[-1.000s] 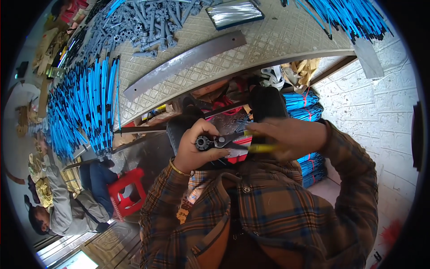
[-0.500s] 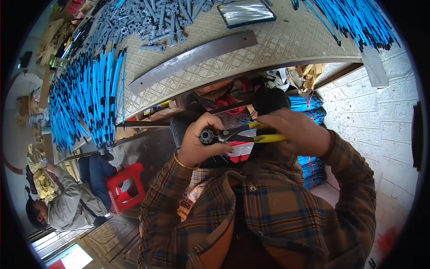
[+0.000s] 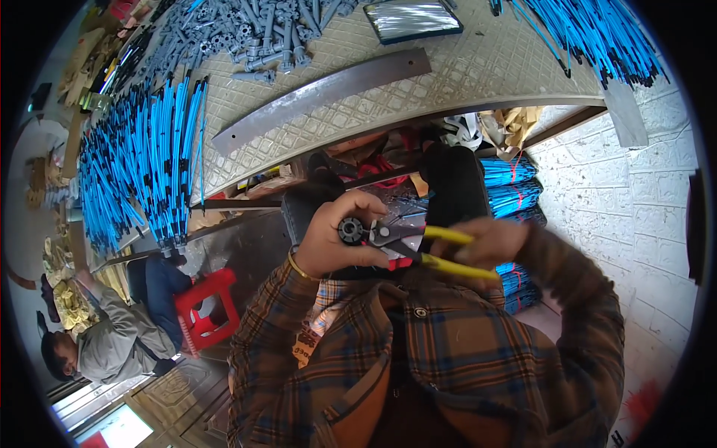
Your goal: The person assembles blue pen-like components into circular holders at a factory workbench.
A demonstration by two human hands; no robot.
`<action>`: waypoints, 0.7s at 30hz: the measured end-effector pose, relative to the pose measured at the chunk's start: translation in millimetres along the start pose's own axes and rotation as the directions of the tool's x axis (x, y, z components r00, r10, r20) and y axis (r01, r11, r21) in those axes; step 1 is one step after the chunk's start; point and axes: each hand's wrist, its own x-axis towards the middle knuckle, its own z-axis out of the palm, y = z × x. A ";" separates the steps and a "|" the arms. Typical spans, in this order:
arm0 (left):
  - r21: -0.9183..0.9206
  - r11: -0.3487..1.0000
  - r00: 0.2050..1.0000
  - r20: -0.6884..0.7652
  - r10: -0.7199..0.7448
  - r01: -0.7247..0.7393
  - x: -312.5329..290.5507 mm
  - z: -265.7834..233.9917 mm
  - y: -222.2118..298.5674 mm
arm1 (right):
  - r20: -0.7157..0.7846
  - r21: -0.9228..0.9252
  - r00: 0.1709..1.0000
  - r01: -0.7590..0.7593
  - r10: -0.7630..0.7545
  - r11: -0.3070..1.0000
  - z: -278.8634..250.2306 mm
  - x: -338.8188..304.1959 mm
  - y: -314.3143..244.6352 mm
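My left hand is closed around a dark grey round plastic fitting, whose end with a ring of holes faces up between thumb and fingers. Yellow-handled pliers lie in my right hand, which is blurred by motion. Their handles are spread apart. The plier head reaches to the right side of the fitting, near my left fingertips. Whether the jaws grip anything there, I cannot tell.
Above my hands is a patterned tabletop with a metal strip, grey plastic fittings, a tray of silvery pins and blue rods. Rod bundles stand by the white wall. A person sits near a red stool.
The plier handles have spread wider, and my right hand has shifted slightly down along them. My left hand, still on the fitting, has moved a little to the right.
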 end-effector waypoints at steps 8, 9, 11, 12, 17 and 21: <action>0.132 0.991 0.995 -0.097 0.039 -0.026 -10.0 -7.0 -6.7 | 0.010 -0.806 0.733 0.409 -0.681 0.428 8.5 -3.4 -51.6; 0.127 0.991 0.995 -0.090 0.040 -0.028 -8.9 -5.6 -5.1 | 0.002 -0.808 0.734 0.402 -0.679 0.431 5.2 -4.4 -50.7; 0.001 0.998 0.996 -0.068 -0.061 0.061 -7.1 -2.9 1.1 | -0.033 -0.662 0.845 0.381 -0.533 0.645 -7.1 -2.0 -42.8; -0.060 0.992 0.992 -0.054 -0.110 0.107 -6.1 -2.1 2.6 | -0.035 -0.575 0.891 0.353 -0.453 0.738 -10.8 -0.2 -36.8; 0.036 0.999 0.997 0.076 -0.024 0.022 -3.7 -2.0 2.6 | 0.520 0.536 0.853 -0.373 0.051 0.757 -3.4 19.9 20.2; 0.121 0.992 0.995 0.099 0.009 -0.021 -6.3 -3.5 -2.1 | 0.429 0.442 0.885 -0.031 -0.182 0.896 -1.6 7.1 -12.4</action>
